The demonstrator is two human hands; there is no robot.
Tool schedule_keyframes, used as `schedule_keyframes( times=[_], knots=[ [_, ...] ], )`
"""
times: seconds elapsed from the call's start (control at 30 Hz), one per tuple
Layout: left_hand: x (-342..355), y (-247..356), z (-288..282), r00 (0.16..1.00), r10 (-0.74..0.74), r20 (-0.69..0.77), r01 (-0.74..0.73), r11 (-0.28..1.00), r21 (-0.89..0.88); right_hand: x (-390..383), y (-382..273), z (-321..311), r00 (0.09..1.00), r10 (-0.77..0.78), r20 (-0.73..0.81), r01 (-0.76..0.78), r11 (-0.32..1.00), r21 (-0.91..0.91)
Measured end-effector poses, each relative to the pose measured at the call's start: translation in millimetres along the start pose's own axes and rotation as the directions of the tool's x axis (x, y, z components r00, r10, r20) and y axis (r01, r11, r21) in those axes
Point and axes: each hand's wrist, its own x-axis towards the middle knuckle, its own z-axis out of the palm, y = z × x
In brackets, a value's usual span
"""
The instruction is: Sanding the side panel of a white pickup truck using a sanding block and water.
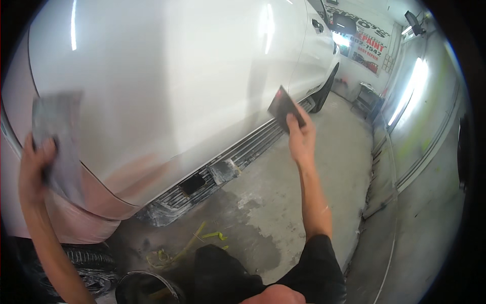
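Observation:
My left hand [38, 164] is closed on a grey, limp-looking sheet [56, 109], blurred by motion, in front of the rear part of a white vehicle [212, 66]. I cannot make out whether the sheet is cloth or paper. My right hand [301, 139], raised in front of the lower door, pinches a dark flat rectangle [283, 106] that looks like a sheet of sandpaper. Reddish-brown patches [147, 177] mark the lower bodywork near the left hand.
Along the vehicle's lower side runs a ribbed running board [253, 149], bearing a black pad [192, 184] and a dusty grey pad [224, 171]. A bucket [147, 286] stands below, near a tyre [91, 258]. Yellow-green tape [215, 235] lies on the concrete floor [334, 147]. A wall [420, 228] rises at right.

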Motion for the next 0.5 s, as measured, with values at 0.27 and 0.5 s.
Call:
schedule_keyframes(
  times=[0.27, 0.5],
  knots=[
    [84, 50, 58, 0.831, 0.295, 0.472, -0.073, 0.899, -0.432, 150, 19, -11, 0.931, -0.355, 0.081, 0.363, 0.884, -0.295],
    [101, 62, 43, 0.344, 0.306, 0.888, 0.379, 0.82, -0.429, 208, 36, 7, 0.891, -0.443, 0.095, 0.431, 0.765, -0.478]
  ],
)
